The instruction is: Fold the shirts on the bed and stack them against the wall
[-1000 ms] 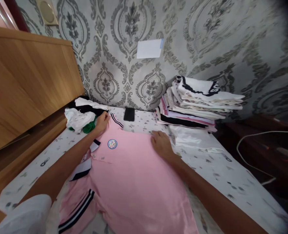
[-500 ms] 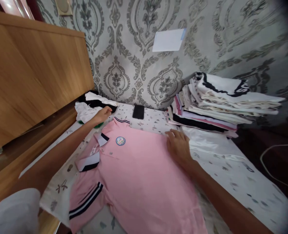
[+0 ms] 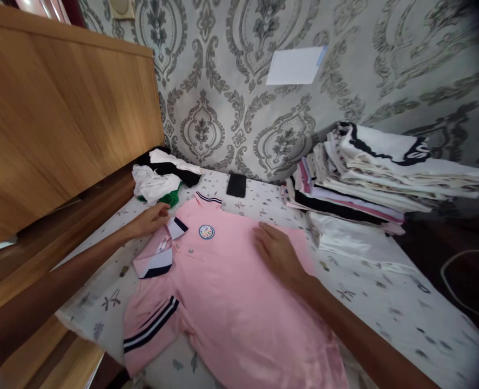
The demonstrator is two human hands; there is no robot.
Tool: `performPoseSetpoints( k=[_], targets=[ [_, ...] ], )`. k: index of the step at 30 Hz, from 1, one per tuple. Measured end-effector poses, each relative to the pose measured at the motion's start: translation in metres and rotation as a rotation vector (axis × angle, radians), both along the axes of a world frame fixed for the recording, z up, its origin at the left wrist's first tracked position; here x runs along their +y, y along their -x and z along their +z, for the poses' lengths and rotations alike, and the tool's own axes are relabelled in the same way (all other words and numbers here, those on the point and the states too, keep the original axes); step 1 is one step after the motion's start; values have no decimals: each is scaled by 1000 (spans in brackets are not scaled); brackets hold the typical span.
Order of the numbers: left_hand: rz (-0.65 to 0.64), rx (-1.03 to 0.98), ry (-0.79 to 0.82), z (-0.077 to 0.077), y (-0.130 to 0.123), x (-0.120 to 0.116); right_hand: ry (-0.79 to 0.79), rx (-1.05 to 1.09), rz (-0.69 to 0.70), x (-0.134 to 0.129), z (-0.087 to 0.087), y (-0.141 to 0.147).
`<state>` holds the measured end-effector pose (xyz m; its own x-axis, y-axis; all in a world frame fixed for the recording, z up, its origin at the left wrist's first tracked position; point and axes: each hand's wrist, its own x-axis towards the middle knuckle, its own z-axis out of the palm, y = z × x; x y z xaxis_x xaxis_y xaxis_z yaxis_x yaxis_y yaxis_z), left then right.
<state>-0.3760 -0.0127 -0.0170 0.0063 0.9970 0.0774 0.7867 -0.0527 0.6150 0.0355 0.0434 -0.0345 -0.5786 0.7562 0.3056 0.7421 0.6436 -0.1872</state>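
A pink polo shirt (image 3: 231,281) lies spread front up, its collar toward the left and its hem toward the right and near side. It has a white and navy collar (image 3: 158,265), striped sleeve cuffs and a round badge (image 3: 207,232). My left hand (image 3: 152,219) is just beyond the collar, fingers loosely bent, with nothing visible in them. Flat on the shirt's body, or just over it, is my right hand (image 3: 277,251), its fingers stretched out and slightly blurred.
A tall stack of folded clothes (image 3: 369,178) stands at the right, with a white folded garment (image 3: 344,237) beside it. Loose white, black and green clothes (image 3: 158,181) lie at the back left by a wooden cabinet (image 3: 69,108). A black phone (image 3: 236,185) rests near the wall.
My left hand has come back from the shirt's far shoulder to beside the collar. My right hand has moved left from the hem side onto the shirt's body. The view has shifted slightly.
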Motion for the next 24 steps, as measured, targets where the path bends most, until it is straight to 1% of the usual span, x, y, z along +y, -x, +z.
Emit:
performPoseSetpoints(
  k=[2, 5, 7, 8, 10, 12, 13, 15, 18, 21, 24],
  targets=[
    [-3, 39, 47, 3, 4, 0, 49, 34, 163, 9, 9, 42],
    [-30, 54, 83, 5, 3, -1, 133, 73, 361, 31, 19, 122],
    [-76, 5, 103, 6, 1, -1, 149, 47, 425, 47, 21, 169],
    [-92, -25, 112, 6, 1, -1, 151, 23, 441, 54, 21, 187],
    [-102, -81, 124, 7, -1, -2, 148, -15, 462, 65, 19, 212],
    [-78, -86, 107, 7, -6, -2, 146, -17, 465, 72, 15, 225],
    [-50, -57, 90, 8, -11, -2, 147, -5, 460, 74, 13, 228],
    [42, 44, 53, 9, -21, -2, 152, 28, 430, 76, 9, 231],
    [194, 233, 55, 14, -34, -1, 164, 73, 373, 78, 2, 233],
    [266, 393, 45, 18, -36, -4, 165, 130, 338, 81, -7, 231],
    [313, 451, 21, 18, -29, -8, 157, 246, 322, 87, -18, 230]
  ],
)
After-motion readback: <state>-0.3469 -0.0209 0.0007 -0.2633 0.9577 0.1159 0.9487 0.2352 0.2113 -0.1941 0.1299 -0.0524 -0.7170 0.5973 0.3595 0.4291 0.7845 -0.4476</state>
